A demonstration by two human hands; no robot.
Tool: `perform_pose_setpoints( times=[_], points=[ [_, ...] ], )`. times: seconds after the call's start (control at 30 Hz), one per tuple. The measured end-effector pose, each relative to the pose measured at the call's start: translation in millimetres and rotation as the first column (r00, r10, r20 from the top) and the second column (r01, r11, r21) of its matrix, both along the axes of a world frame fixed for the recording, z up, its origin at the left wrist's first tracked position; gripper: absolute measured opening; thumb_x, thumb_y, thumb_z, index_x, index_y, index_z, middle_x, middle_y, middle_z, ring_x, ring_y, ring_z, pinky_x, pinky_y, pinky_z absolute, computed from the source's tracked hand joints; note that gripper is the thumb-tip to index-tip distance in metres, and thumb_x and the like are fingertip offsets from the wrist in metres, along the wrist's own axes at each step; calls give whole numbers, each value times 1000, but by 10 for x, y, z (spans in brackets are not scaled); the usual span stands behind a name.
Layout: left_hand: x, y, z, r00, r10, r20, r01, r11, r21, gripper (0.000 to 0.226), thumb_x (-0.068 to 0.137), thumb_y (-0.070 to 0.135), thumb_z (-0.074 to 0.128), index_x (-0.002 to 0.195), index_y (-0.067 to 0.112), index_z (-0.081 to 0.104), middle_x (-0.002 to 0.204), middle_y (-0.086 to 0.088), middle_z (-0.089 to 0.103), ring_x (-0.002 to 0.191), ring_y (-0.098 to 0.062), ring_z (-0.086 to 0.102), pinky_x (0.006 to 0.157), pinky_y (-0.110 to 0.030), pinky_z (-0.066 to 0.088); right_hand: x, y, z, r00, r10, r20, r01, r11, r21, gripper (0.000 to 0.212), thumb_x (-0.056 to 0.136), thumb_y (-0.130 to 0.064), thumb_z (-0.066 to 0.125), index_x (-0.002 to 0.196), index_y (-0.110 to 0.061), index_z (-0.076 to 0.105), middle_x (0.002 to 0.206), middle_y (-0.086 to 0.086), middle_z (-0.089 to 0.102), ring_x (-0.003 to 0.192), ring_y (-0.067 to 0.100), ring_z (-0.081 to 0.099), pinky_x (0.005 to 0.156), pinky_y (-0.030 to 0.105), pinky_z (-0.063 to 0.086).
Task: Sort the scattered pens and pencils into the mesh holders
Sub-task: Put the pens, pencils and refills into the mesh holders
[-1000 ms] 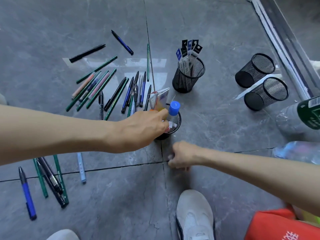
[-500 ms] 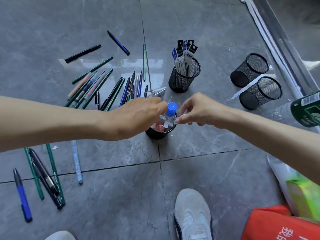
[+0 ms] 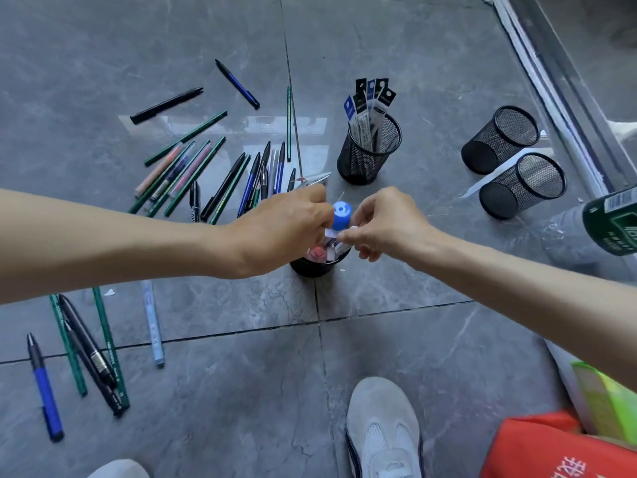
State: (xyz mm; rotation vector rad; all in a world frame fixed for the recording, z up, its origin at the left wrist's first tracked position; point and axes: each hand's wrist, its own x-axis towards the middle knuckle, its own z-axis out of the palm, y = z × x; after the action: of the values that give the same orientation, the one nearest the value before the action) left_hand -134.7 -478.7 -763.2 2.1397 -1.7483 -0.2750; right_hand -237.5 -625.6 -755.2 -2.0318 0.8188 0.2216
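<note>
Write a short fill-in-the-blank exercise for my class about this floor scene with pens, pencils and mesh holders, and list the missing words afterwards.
1. Both hands, the left hand and the right hand, meet over the holder with a cap coloured ____.
2. The number of mesh holders lying on their sides at the right is ____.
3. The upright holder farther from the person holds packaged ____.
4. Most loose pens lie on the ____.

Missing words: blue; two; refills; floor
</note>
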Motion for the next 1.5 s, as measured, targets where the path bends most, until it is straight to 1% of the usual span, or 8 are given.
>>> perform_pose_setpoints(
  times=[0.27,0.43,0.6,0.77,0.9,1.23,1.33,1.5],
  points=[
    [1,118,-98,999,-32,6,28,943,332,23,90,46,53,103,30,62,89,0,61,83,-24,58,61,-30,42,-188,222,-188,975,173,139,-129,952,-278,33,70,-18,82,71,-12,50,57,-5,53,51,13,46,50,25,39],
    [-5,110,-166,997,62,-46,-49,969,243,23,88,48,54,95,27,60,84,3,63,78,-23,58,59,-29,31,-145,171,-209,947,286,149,-204,891,-406,23,76,-19,77,77,-3,62,68,8,63,64,24,55,64,37,44],
    [-12,262,-213,985,167,-45,-161,981,112,23,90,38,55,85,28,34,63,10,48,59,-19,47,48,-30,23,-167,126,-241,963,240,123,-189,927,-324,16,83,-24,70,78,-10,75,64,5,66,60,16,53,55,16,35],
    [86,264,-194,850,439,-292,-399,898,189,27,86,37,64,92,20,44,78,5,53,68,-16,54,59,-34,42,-148,145,-335,990,139,15,-115,867,-485,36,74,-44,73,79,-20,47,65,-8,51,70,21,54,56,30,33],
    [9,164,-175,851,418,-318,-371,907,198,20,85,31,66,90,16,54,86,0,58,79,-22,56,73,-43,49,-163,111,-400,993,6,114,24,966,-259,41,76,-33,72,96,-21,38,61,-4,50,59,17,51,55,32,37],
    [3,173,-142,934,169,-315,-158,986,61,8,83,24,70,84,16,70,70,15,49,66,-5,47,63,-17,35,-115,107,-285,999,14,-46,-5,981,191,12,86,-17,65,94,-20,58,47,4,59,32,12,47,35,18,34],
    [89,151,-128,888,362,-282,-358,931,71,8,87,21,63,84,16,68,64,12,50,60,-10,49,54,-17,31,-60,156,-229,987,-105,-121,147,895,422,5,88,-9,60,88,-14,59,49,11,59,33,12,48,36,16,33],
    [185,145,-148,759,501,-415,-474,863,174,21,90,38,58,93,22,44,62,5,54,48,-13,55,36,-12,33,-45,199,-264,958,-285,-42,279,882,381,30,83,8,34,81,-11,57,40,10,54,28,15,49,32,16,36]
  ],
)
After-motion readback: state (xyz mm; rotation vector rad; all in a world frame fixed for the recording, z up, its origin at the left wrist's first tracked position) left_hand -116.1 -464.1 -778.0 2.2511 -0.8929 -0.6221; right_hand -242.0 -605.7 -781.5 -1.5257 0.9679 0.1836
